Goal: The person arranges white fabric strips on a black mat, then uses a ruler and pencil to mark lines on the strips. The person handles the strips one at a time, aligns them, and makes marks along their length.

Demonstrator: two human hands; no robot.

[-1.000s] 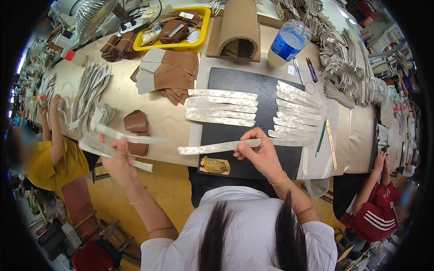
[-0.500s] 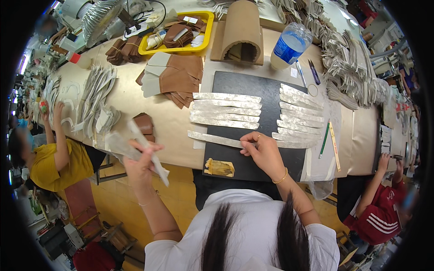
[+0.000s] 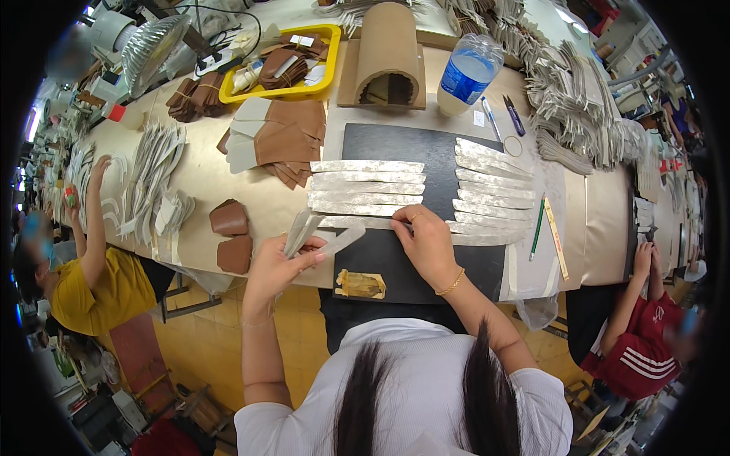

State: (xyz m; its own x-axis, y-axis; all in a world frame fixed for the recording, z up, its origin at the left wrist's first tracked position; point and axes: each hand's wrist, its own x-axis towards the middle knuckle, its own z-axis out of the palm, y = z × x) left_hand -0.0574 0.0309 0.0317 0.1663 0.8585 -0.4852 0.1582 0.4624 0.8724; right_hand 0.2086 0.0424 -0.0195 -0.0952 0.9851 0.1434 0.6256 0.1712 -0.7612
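Now, at 9 o'clock a person in a yellow shirt [image 3: 103, 292] works at the long beige table [image 3: 205, 182]. The left hand [image 3: 277, 270] pinches a few silvery strips [image 3: 315, 235] at the table edge. At 12 o'clock lies the black mat [image 3: 403, 148]; the right hand [image 3: 426, 243] presses a strip [image 3: 357, 223] on it with fingers together. A blue-labelled bottle [image 3: 465, 74] stands at 1 o'clock.
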